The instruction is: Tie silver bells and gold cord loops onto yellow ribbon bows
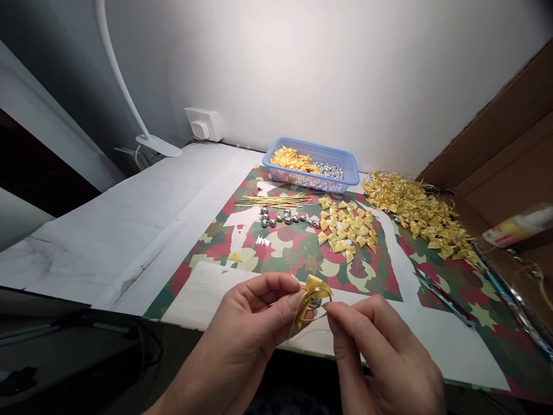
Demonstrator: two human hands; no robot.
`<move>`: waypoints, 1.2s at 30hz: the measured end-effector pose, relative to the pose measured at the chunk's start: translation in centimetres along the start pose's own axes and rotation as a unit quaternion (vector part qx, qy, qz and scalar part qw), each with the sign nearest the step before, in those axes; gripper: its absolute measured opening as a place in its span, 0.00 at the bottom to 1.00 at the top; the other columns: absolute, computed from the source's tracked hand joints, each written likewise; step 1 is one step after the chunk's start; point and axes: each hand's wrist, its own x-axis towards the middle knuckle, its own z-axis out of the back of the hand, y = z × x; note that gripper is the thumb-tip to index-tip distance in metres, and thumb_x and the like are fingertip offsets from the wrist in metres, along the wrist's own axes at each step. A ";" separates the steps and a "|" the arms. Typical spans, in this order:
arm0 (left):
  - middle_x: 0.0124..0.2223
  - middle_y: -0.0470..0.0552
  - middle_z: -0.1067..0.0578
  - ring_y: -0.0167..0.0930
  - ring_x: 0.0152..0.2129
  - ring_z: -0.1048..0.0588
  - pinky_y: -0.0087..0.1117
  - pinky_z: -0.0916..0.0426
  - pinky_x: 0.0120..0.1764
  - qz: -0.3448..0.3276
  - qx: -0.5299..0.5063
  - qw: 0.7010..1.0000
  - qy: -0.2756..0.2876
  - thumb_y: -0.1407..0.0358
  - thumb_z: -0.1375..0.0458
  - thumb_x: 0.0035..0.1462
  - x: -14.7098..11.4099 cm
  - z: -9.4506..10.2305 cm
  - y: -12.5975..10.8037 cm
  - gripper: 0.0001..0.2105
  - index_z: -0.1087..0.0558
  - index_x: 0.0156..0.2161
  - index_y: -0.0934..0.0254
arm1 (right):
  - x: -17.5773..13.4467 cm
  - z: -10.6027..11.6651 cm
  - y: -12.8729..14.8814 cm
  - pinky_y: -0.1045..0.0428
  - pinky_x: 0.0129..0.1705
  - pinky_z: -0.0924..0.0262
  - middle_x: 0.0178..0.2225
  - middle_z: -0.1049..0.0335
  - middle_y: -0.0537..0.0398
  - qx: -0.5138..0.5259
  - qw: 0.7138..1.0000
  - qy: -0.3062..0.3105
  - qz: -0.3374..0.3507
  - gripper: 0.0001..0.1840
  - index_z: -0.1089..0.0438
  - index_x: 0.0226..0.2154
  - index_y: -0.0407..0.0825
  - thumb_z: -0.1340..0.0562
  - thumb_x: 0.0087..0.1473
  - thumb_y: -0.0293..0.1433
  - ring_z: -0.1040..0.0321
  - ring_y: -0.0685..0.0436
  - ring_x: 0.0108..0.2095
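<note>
Both angled inward, left grip (257, 316) pinches a yellow bow (317, 284), right grip (382, 343) its cord (330, 295).

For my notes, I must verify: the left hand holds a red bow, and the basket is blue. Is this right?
One colour is wrong: the head view shows the left hand holding a yellow bow. The basket is indeed blue.

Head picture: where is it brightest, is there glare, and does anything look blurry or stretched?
Head view: wall brightest at top middle, dim at left. Head view: white glare on the sheet below the beads. Head view: the bottle at right looks soft and stretched, probably by the lens; the held bow is fairly sharp.
</note>
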 end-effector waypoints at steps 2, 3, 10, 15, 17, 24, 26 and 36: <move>0.30 0.49 0.16 0.26 0.30 0.20 0.20 0.24 0.35 -0.001 0.001 1.000 0.009 0.71 0.27 0.52 0.0 0.0 -0.1 0.05 0.19 0.31 0.65 | 0.0 0.0 -0.1 0.55 0.30 0.40 0.29 0.34 0.55 0.003 1.000 0.004 -0.003 0.12 0.26 0.42 0.43 0.39 0.58 0.16 0.38 0.51 0.29; 0.30 0.49 0.16 0.26 0.30 0.20 0.20 0.24 0.36 -0.001 0.004 1.000 0.014 0.71 0.27 0.52 0.1 0.0 -0.1 0.05 0.19 0.31 0.65 | 0.0 0.0 -0.2 0.55 0.30 0.40 0.29 0.35 0.55 0.005 1.000 0.005 -0.004 0.12 0.26 0.41 0.43 0.39 0.58 0.16 0.38 0.51 0.29; 0.31 0.48 0.16 0.26 0.29 0.21 0.21 0.26 0.34 -0.007 0.041 0.999 0.003 0.69 0.26 0.50 0.5 0.4 -0.3 0.06 0.19 0.30 0.64 | 0.0 -0.1 -0.6 0.55 0.29 0.42 0.28 0.36 0.56 0.009 1.000 0.013 0.011 0.12 0.26 0.41 0.44 0.39 0.58 0.16 0.40 0.51 0.29; 0.30 0.47 0.18 0.27 0.28 0.23 0.22 0.30 0.32 -0.009 0.085 0.996 -0.013 0.67 0.25 0.49 0.6 0.6 -0.2 0.08 0.21 0.31 0.63 | -0.1 -0.3 -0.9 0.55 0.29 0.42 0.28 0.37 0.56 0.016 1.000 0.015 0.022 0.11 0.26 0.41 0.42 0.39 0.58 0.16 0.41 0.51 0.29; 0.29 0.46 0.18 0.26 0.28 0.24 0.21 0.31 0.31 -0.015 0.101 0.995 -0.012 0.66 0.26 0.50 0.6 0.8 -0.1 0.08 0.21 0.30 0.63 | -0.2 -0.4 -1.1 0.54 0.29 0.43 0.28 0.38 0.55 0.013 0.999 0.016 0.029 0.11 0.26 0.41 0.41 0.39 0.57 0.16 0.41 0.51 0.29; 0.29 0.44 0.19 0.26 0.28 0.24 0.21 0.31 0.32 -0.052 0.141 0.989 -0.004 0.65 0.26 0.51 0.8 1.3 0.2 0.07 0.20 0.30 0.62 | -0.5 -0.9 -1.1 0.53 0.28 0.45 0.29 0.38 0.54 -0.003 0.998 0.006 0.067 0.10 0.27 0.40 0.39 0.39 0.56 0.15 0.43 0.50 0.29; 0.29 0.43 0.20 0.25 0.28 0.25 0.21 0.31 0.31 -0.049 0.144 0.988 -0.005 0.64 0.27 0.52 0.8 1.3 0.3 0.08 0.22 0.30 0.62 | -0.5 -1.0 -1.1 0.53 0.28 0.46 0.28 0.39 0.54 -0.008 0.998 0.006 0.066 0.10 0.27 0.40 0.39 0.39 0.56 0.15 0.43 0.50 0.29; 0.28 0.43 0.23 0.25 0.26 0.29 0.21 0.34 0.30 -0.029 0.134 0.991 0.000 0.64 0.27 0.53 0.9 0.9 0.3 0.11 0.26 0.33 0.63 | -0.8 -1.3 -1.3 0.52 0.28 0.46 0.27 0.40 0.56 -0.045 0.997 0.003 0.062 0.08 0.28 0.39 0.43 0.39 0.58 0.18 0.43 0.48 0.28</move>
